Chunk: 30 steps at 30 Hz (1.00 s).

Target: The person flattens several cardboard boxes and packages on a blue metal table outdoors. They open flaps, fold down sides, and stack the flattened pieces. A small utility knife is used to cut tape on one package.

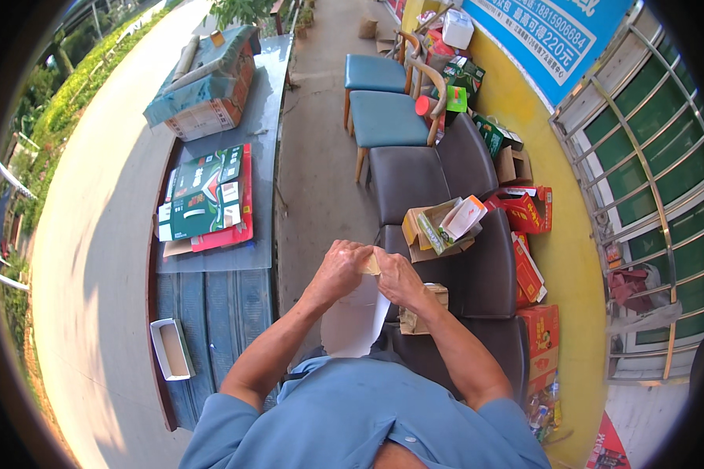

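In front of my waist hangs a white cardboard piece [355, 322], its lower end close to my shirt. A tan flap [372, 265] shows at the top, between my fists. My left hand [345, 268] grips the piece from the left, fingers curled over its upper edge. Pressed near it, my right hand [396, 280] grips the same upper edge from the right. The fingertips hide part of the fold. Just beyond my right forearm, a small brown cardboard box [413, 316] rests on a dark padded seat.
At left, a table [223, 305] bears flattened green and red cartons [205, 193], an open white box [173, 349] and a covered carton [211, 88]. Padded chairs [408, 176] line the right, one holding opened small boxes [446, 225]. Red cartons [540, 340] and bottles [540, 416] stand by the yellow wall.
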Each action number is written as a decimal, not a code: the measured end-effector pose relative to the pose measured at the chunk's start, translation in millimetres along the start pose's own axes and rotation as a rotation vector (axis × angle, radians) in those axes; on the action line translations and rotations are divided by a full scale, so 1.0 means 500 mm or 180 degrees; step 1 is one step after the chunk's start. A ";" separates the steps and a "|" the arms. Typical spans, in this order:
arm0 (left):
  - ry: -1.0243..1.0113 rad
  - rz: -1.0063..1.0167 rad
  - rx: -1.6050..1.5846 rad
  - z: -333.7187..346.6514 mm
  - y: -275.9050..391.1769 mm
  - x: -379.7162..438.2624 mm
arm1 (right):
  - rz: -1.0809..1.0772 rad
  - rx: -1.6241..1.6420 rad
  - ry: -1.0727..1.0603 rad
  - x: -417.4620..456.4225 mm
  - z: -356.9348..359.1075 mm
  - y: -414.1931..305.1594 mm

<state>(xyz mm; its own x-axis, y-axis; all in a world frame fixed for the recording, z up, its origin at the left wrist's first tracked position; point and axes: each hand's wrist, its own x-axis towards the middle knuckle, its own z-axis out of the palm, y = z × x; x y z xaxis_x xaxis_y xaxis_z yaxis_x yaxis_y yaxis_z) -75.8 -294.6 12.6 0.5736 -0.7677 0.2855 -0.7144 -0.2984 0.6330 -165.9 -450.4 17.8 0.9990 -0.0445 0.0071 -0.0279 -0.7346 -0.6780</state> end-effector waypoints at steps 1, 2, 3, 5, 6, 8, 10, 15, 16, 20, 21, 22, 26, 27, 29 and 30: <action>-0.0048 -0.0014 -0.0002 0.001 -0.006 0.000 | -0.0006 0.0029 -0.0014 0.002 0.003 0.001; -0.0059 0.0000 -0.0013 0.001 -0.010 -0.002 | -0.0011 0.0057 -0.0026 0.002 0.005 0.002; -0.0069 0.0019 -0.0020 -0.002 -0.012 -0.001 | -0.0062 0.0124 0.0032 0.003 0.007 0.003; -0.0088 0.0016 -0.0071 -0.003 -0.015 0.000 | -0.0161 0.0257 0.0150 0.002 0.011 0.005; -0.0100 -0.0003 -0.0113 -0.003 -0.016 0.000 | -0.0178 0.0242 0.0138 0.002 0.012 0.008; -0.0159 -0.0067 -0.0144 -0.001 -0.014 0.000 | -0.0213 0.0213 0.0117 0.001 0.015 0.015; -0.0239 -0.0148 -0.0105 -0.005 -0.011 0.003 | -0.0082 0.0217 0.0281 0.001 0.018 0.009; 0.0034 0.0113 -0.0092 -0.005 0.024 0.005 | 0.0031 0.0067 0.0759 0.002 0.025 0.017; 0.0024 0.0133 -0.0130 -0.004 0.027 0.004 | 0.0163 0.0011 0.0603 0.002 0.019 0.024; -0.0163 0.0362 -0.0025 0.012 0.000 -0.003 | 0.0680 -0.0782 0.0126 -0.001 0.013 0.019; -0.0256 0.0355 -0.0037 0.008 -0.005 -0.003 | 0.0722 -0.0965 0.0035 -0.002 0.013 0.016; -0.0348 0.0347 -0.0047 0.006 -0.008 -0.003 | 0.0763 -0.1148 -0.0057 -0.004 0.013 0.012; -0.0315 0.0295 -0.0062 -0.002 -0.002 -0.012 | 0.0605 -0.1386 0.0031 -0.015 0.022 0.008; -0.0373 0.0234 -0.0079 -0.013 0.008 -0.008 | 0.0572 -0.1370 0.0074 -0.017 0.024 0.009; -0.0410 0.0133 -0.0149 -0.019 0.017 -0.010 | 0.0504 -0.1339 0.0159 -0.021 0.026 0.011; -0.0377 0.0097 -0.0193 -0.021 0.019 -0.011 | 0.0449 -0.1317 0.0228 -0.021 0.027 0.009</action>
<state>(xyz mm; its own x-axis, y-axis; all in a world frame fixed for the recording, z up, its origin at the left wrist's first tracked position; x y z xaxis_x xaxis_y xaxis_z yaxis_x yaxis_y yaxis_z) -81.4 -286.9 24.5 0.4982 -0.8386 0.2206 -0.7031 -0.2418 0.6687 -176.1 -444.4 4.8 0.9798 -0.1997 -0.0035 -0.1900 -0.9265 -0.3248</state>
